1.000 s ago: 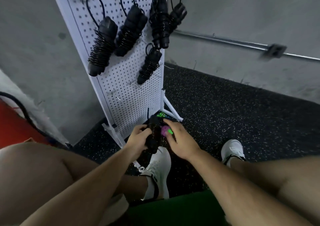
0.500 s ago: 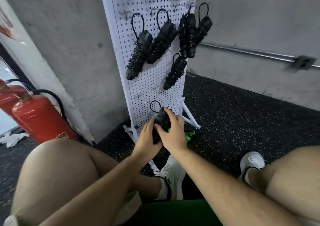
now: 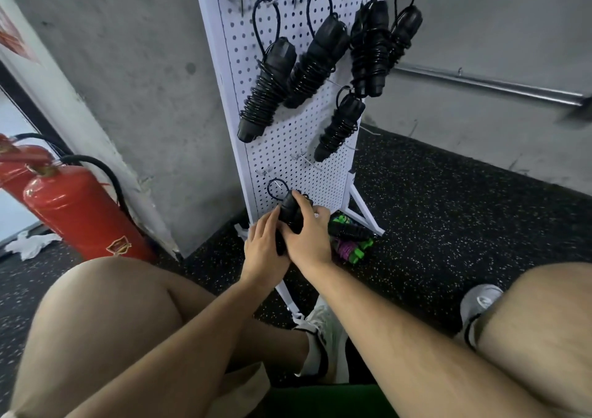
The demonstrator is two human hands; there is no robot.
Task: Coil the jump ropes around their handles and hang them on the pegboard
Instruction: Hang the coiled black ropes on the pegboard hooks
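A white pegboard (image 3: pixel 288 148) stands on the floor against the concrete wall. Several coiled black jump ropes (image 3: pixel 266 97) hang on its upper hooks. My left hand (image 3: pixel 262 247) and my right hand (image 3: pixel 307 238) both grip one coiled black jump rope (image 3: pixel 288 207) low against the board. Its loop (image 3: pixel 275 188) sits at a bare hook (image 3: pixel 266 171) in the lower left; I cannot tell whether it is over the hook. Much of this rope is hidden by my fingers.
On the floor by the board's right foot (image 3: pixel 368 222) lie more ropes, one black (image 3: pixel 349 230) and one green and purple (image 3: pixel 350 251). A red fire extinguisher (image 3: pixel 77 212) leans at the left. My knees and white shoes (image 3: pixel 323 340) fill the foreground.
Both hands have lifted the coiled rope from near the floor to the lower part of the pegboard. Its loop now reaches the lower left hook. The camera has tilted up and left.
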